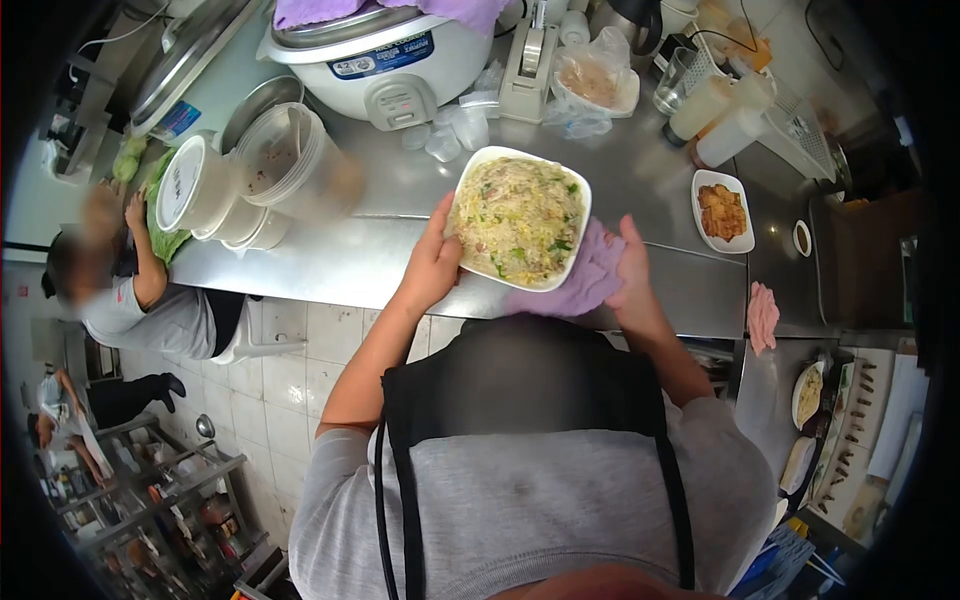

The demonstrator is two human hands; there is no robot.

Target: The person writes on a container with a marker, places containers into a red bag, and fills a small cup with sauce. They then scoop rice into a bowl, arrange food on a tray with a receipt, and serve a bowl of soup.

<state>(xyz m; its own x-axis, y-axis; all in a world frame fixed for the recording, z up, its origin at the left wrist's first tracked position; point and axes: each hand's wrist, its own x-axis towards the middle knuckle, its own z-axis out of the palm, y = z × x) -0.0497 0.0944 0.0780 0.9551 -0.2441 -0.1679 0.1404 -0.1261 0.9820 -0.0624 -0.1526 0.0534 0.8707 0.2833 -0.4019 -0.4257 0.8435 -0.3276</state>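
Observation:
A square white bowl [584,232] heaped with fried rice [525,215] is held over the steel counter's front edge. My left hand [436,258] is closed on its left side, the thumb against the rim. On the right, my right hand [628,268] grips a purple cloth [578,275], which hangs below and beside the bowl. My right fingers are apart from the rim. The bowl partly hides the cloth.
A rice cooker [385,70], a tape dispenser [527,72] and plastic tubs [285,160] stand along the steel counter [380,245]. To the right are a dish of browned food [722,210] and a pink cloth [762,315]. Another person [165,310] is at the left.

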